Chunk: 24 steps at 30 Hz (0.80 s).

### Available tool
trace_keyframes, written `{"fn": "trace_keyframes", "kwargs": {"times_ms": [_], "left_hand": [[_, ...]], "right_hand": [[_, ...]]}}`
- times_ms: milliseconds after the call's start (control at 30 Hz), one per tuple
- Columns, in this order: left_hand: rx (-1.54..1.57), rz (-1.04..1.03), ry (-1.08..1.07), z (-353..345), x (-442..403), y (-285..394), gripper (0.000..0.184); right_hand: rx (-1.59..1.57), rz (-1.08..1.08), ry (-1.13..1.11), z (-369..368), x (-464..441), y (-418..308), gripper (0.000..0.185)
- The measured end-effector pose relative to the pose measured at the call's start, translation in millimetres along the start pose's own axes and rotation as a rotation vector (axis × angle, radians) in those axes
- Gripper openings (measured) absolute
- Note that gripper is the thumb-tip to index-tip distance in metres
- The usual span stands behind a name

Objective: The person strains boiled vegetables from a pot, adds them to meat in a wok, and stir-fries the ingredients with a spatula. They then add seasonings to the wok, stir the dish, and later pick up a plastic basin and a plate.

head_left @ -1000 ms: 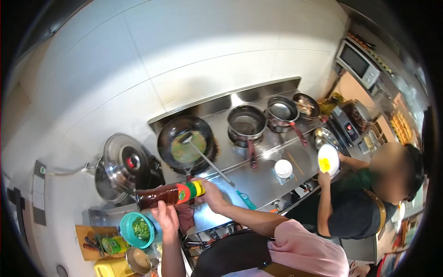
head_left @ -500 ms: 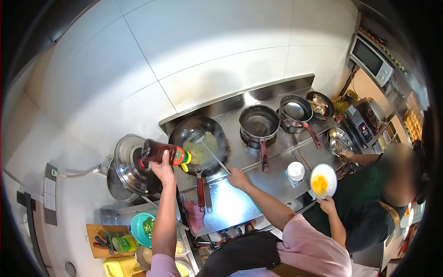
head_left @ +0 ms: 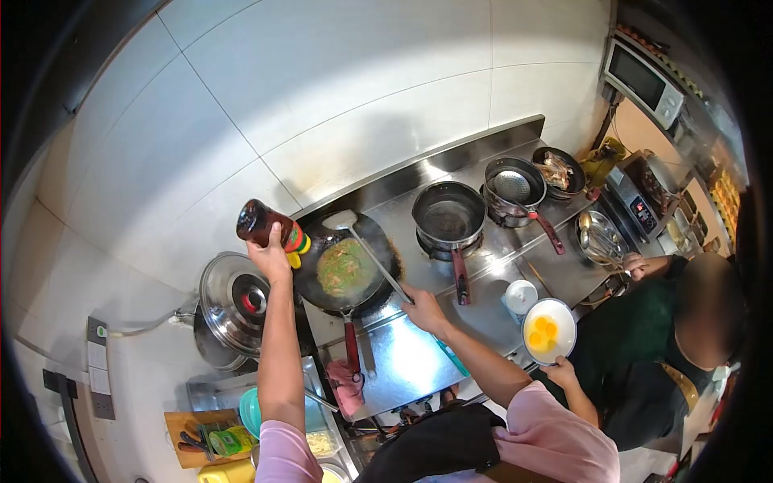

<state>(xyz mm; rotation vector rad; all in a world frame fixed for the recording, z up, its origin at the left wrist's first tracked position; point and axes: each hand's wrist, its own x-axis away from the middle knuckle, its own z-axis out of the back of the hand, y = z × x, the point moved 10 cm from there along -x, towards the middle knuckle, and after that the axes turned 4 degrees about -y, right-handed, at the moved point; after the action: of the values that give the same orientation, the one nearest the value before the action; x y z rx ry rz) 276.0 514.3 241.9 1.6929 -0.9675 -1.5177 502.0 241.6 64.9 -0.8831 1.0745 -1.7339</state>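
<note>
My left hand is wrapped round a dark sauce bottle with a red and green label and a yellow cap. The bottle is tilted, its cap end pointing down to the right at the wok's left rim. In the wok lies a green, shredded food mixture, slightly steamy. My right hand grips the handle of a spatula. Its blade rests near the wok's far rim, beyond the food. The wok's dark red handle points toward me, held by neither hand.
At right, a co-worker holds a white bowl of egg yolks and a whisk over a metal bowl. Several pans, including a black saucepan, stand on the stove. A lidded pot is at left, a pink cloth in front.
My left hand has lifted the bottle up and left. The spatula blade has moved from the food to the wok's far rim. The co-worker's whisk hand has shifted right.
</note>
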Motion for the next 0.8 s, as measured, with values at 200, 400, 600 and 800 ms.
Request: {"fn": "trace_keyframes", "kwargs": {"times_ms": [200,400,600,800], "left_hand": [[0.146,0.065,0.078,5.8,25.3,2.0,0.043],[0.368,0.080,0.214,76.9,33.8,-2.8,0.038],[0.839,0.682,0.420,171.8,122.3,-43.8,0.032],[0.605,0.314,0.329,230.1,196.9,62.3,0.029]], "right_hand": [[0.144,0.010,-0.013,-21.6,-12.1,18.2,0.035],[0.414,-0.054,-0.073,-57.4,-26.2,50.6,0.032],[-0.100,0.089,-0.117,-98.3,-16.9,-28.9,0.053],[-1.192,-0.532,-0.516,-222.1,41.7,-130.6,0.077]]}}
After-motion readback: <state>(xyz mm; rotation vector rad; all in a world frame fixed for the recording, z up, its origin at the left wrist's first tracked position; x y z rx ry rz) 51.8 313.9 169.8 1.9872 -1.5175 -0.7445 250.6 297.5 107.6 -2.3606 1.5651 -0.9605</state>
